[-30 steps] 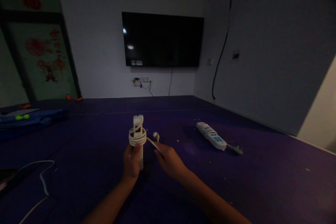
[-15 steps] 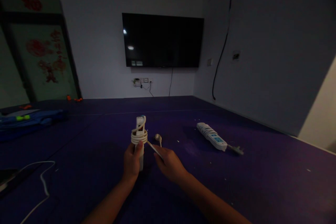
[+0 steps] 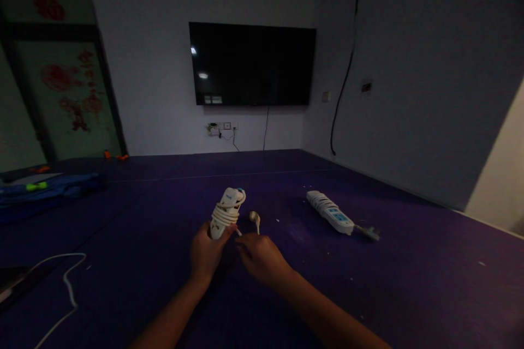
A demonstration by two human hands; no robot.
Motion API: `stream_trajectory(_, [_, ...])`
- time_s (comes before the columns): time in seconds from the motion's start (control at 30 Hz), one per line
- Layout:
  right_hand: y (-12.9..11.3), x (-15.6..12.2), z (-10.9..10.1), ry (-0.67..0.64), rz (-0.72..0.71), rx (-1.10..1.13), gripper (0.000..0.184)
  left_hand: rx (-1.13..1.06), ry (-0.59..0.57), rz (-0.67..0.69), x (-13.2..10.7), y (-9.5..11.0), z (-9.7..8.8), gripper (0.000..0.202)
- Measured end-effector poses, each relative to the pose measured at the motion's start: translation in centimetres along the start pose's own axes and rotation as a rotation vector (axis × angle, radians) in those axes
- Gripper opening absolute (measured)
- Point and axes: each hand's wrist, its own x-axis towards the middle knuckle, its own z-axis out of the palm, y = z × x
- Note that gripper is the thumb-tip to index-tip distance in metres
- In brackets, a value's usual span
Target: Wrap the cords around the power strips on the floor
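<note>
My left hand (image 3: 208, 251) is closed round the lower end of a white power strip (image 3: 229, 197), which tilts up to the right. Several turns of its white cord (image 3: 225, 216) are wound about its middle. Close on the right, my right hand (image 3: 262, 253) pinches the loose stretch of that cord. The plug (image 3: 254, 217) on the cord's end sticks up just beyond my right fingers. Farther right, a second power strip (image 3: 333, 214) lies on the purple surface with its cord wound round it, its plug (image 3: 370, 233) pointing right.
A white cable (image 3: 67, 278) runs from a dark object at the left edge. Blue cloth (image 3: 69, 185) lies at the far left, with small orange things (image 3: 121, 157) by the door. A television (image 3: 254, 65) hangs on the back wall. White scraps dot the purple surface (image 3: 295, 294).
The power strip in my left hand has turned from edge-on and upright to a rightward tilt, showing its socket face. My right hand has drawn slightly lower, still on the cord.
</note>
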Motion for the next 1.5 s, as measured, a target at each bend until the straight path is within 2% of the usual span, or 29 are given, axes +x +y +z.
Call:
stream_trajectory(0.07, [0.1,0.2,0.0,0.032,0.095,0.096,0.028,0.01,0.037,-0.013,0.1,0.1,-0.2,0.057])
stream_trajectory(0.17, [0.4,0.6,-0.1,0.084,0.208,0.24,0.043,-0.069,0.11,-0.005,0.1,0.3,-0.5,0.057])
stream_trajectory(0.23, [0.8,0.8,-0.1,0.074,0.218,0.266,0.038,-0.117,0.15,0.005,0.1,0.5,-0.7,0.058])
stream_trajectory(0.33, [1.3,0.9,-0.3,-0.017,0.206,0.158,0.013,-0.172,0.174,0.015,0.0,0.6,-0.8,0.057])
stream_trajectory(0.57, [1.8,0.8,-1.1,-0.124,0.214,-0.21,0.019,-0.278,0.229,-0.023,0.9,-0.1,-0.9,0.056])
stream_trajectory(0.73, [2.0,1.1,-0.9,-0.118,0.205,-0.272,0.023,-0.499,0.264,-0.074,1.5,-1.2,-0.3,0.058])
stream_trajectory(0.9, [3.1,1.6,-1.3,-0.067,0.18,-0.355,0.023,-0.762,0.314,-0.161,1.8,-1.2,-0.2,0.058])
stream_trajectory(1.0, [3.5,1.8,-1.8,-0.019,0.179,-0.394,0.022,-0.729,0.333,-0.135,1.9,-1.1,-0.4,0.06])
stream_trajectory(1.13, [3.4,1.5,-2.6,0.066,0.192,-0.425,0.022,-0.5,0.326,-0.097,1.8,-1.0,-0.7,0.058])
stream_trajectory(1.23, [3.1,1.0,-2.6,0.105,0.116,-0.41,0.021,-0.37,0.307,-0.071,1.6,-0.8,-0.9,0.058])
stream_trajectory(1.4, [2.4,0.1,-1.5,0.251,-0.176,-0.427,0.025,-0.302,0.268,-0.096,1.5,-0.7,-1.3,0.06])
stream_trajectory(1.5, [2.1,-0.2,-1.0,0.326,-0.333,-0.491,0.023,-0.251,0.2,-0.111,1.6,-0.8,-1.2,0.06])
